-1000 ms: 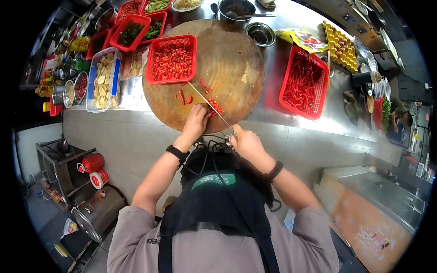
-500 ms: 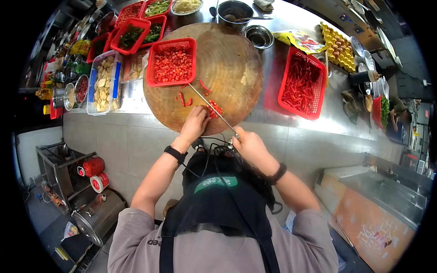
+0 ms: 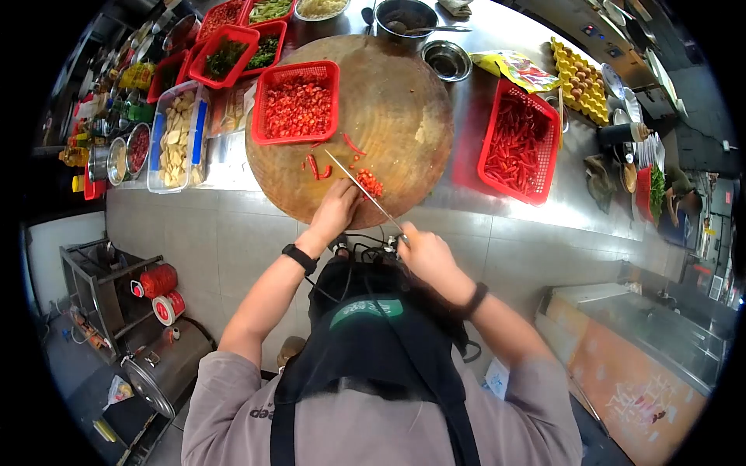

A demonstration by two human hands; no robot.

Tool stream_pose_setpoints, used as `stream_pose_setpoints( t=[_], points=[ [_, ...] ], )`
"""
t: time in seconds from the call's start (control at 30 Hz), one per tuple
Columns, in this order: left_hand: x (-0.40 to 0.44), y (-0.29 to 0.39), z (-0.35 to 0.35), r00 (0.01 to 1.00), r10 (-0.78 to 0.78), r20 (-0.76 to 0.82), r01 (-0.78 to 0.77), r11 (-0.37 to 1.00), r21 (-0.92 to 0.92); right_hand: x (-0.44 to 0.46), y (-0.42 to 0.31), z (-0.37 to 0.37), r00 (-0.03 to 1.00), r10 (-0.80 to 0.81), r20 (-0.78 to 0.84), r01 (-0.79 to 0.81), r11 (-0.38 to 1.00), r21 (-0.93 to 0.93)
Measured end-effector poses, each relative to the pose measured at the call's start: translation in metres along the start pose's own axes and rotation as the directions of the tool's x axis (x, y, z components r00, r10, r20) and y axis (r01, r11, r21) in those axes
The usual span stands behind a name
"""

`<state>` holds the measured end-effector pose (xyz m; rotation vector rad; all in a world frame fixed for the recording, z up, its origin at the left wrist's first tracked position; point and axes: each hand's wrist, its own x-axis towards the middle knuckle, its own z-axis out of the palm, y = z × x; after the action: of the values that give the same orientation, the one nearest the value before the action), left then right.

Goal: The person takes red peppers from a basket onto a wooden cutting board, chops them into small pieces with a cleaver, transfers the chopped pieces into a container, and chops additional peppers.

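A knife lies slantwise over the round wooden board, its handle in my closed right hand. Close to the blade, my left hand rests at the board's near edge with its fingers curled down; what is under the fingertips is hidden. Chopped red chili lies just right of the blade. A few whole or cut chilies are scattered beyond my left hand. On the board's left part stands a red basket of chopped chili.
To the right, a red basket holds whole chilies, near a yellow egg tray. Left of the board is a clear box of pale pieces. Metal bowls stand behind the board. A person is partly visible at far right.
The knife blade has shifted slightly relative to the board, its tip now a little farther from the red basket. My left hand has stayed in nearly the same place.
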<state>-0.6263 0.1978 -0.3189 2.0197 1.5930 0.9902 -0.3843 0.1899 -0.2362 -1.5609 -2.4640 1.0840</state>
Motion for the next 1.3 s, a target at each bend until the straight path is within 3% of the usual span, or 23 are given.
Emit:
stream_pose_setpoints(
  t=[0.13,0.37,0.43,0.63,0.83,0.93,1.17,1.3],
  points=[
    [-0.001,-0.003,0.0,0.997,-0.03,0.076,0.026,0.998,0.053,0.019,-0.003,0.004,0.995,-0.068,-0.073,0.071,0.997,0.035],
    [-0.002,-0.001,0.003,1.0,-0.002,-0.013,0.002,0.999,0.032,-0.007,-0.002,-0.013,1.0,0.002,0.01,-0.002,1.0,0.016],
    [-0.002,0.002,0.004,0.996,0.032,-0.083,-0.03,0.999,0.029,0.002,-0.002,0.002,0.999,-0.028,-0.044,0.027,0.999,-0.024],
    [-0.002,-0.005,0.006,0.999,0.028,-0.035,-0.027,0.999,0.032,0.014,-0.005,-0.004,0.995,-0.055,-0.079,0.06,0.996,0.063],
    [-0.009,-0.004,0.006,1.0,-0.003,-0.016,0.004,0.999,0.05,-0.004,-0.002,0.002,1.0,-0.007,-0.006,0.008,0.999,0.048],
    [-0.005,-0.006,0.008,0.998,0.02,-0.059,-0.017,0.998,0.057,0.024,-0.003,0.015,0.995,-0.044,-0.091,0.048,0.998,0.048],
    [-0.007,-0.009,0.008,0.998,0.055,-0.022,-0.053,0.995,0.084,0.002,-0.004,-0.012,0.999,-0.042,-0.027,0.043,0.999,0.033],
    [-0.01,-0.008,0.008,1.0,-0.001,-0.018,0.002,0.997,0.08,-0.015,0.0,-0.014,1.0,-0.017,0.013,0.016,0.999,0.048]
  ],
)
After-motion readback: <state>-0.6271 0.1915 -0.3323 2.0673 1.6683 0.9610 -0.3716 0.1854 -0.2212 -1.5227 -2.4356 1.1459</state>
